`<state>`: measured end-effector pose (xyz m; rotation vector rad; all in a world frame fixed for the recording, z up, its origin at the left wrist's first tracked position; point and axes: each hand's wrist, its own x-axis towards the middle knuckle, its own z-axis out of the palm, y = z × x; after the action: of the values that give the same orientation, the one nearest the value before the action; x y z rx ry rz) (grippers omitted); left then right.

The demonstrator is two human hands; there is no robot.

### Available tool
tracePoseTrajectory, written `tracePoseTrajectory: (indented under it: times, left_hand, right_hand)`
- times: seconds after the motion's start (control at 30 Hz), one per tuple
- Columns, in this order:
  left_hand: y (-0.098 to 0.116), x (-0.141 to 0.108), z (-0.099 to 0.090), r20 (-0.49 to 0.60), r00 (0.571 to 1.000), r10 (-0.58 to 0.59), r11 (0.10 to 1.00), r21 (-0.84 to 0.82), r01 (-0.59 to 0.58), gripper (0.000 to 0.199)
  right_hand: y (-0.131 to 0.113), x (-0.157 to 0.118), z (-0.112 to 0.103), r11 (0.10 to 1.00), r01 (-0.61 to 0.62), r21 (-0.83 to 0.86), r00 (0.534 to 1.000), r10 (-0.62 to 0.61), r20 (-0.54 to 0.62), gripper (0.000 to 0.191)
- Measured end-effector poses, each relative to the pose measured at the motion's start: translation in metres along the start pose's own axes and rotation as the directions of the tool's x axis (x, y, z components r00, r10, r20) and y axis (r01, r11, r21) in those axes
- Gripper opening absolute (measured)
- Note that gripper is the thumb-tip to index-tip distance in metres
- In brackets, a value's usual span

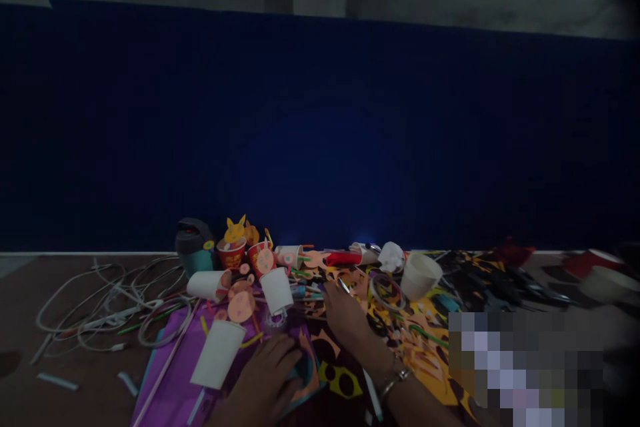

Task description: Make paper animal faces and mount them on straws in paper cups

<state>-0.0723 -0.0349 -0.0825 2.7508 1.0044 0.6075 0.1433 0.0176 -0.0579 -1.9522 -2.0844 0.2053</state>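
Note:
My left hand lies palm down, fingers spread, at the right side of the purple sheet, near a white paper cup on its side. My right hand, with a bracelet at the wrist, reaches into the pile of paper scraps; its fingertips are near a shiny metal object, and whether they hold it is unclear. Another white cup stands tilted between the hands, farther back. Peach paper circles lie left of that cup. Beneath the right forearm is a pale stick-like item.
White cables tangle at the left. A dark teal container and red cups stand by the blue partition. A white cup sits right of centre. Black tools and red and white bowls lie at the right.

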Motion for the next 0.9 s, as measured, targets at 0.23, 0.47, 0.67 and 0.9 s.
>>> tracePoseTrajectory:
  times: [0.23,0.47,0.67,0.9]
  left_hand:
    - [-0.002,-0.001,0.001,0.001,0.991,-0.137,0.981,-0.136,0.136,0.049]
    - [0.013,0.004,-0.03,0.009,0.968,-0.25,0.962,-0.11,0.25,0.027]
    - [0.009,0.004,-0.041,0.103,0.964,-0.245,0.969,-0.008,0.247,0.024]
    - [-0.001,0.005,-0.034,0.157,0.945,-0.287,0.954,-0.04,0.297,0.03]
  right_hand:
    - [-0.002,-0.006,0.001,0.995,0.08,-0.058,0.996,-0.078,0.042,0.031]
    - [-0.001,-0.007,-0.006,0.999,-0.041,0.017,0.998,0.042,-0.045,0.057]
    - [-0.005,-0.003,-0.024,0.776,0.137,0.616,0.987,-0.057,-0.149,0.043]
    - [-0.027,-0.016,-0.023,-0.096,-0.301,0.949,0.925,-0.272,0.266,0.025]
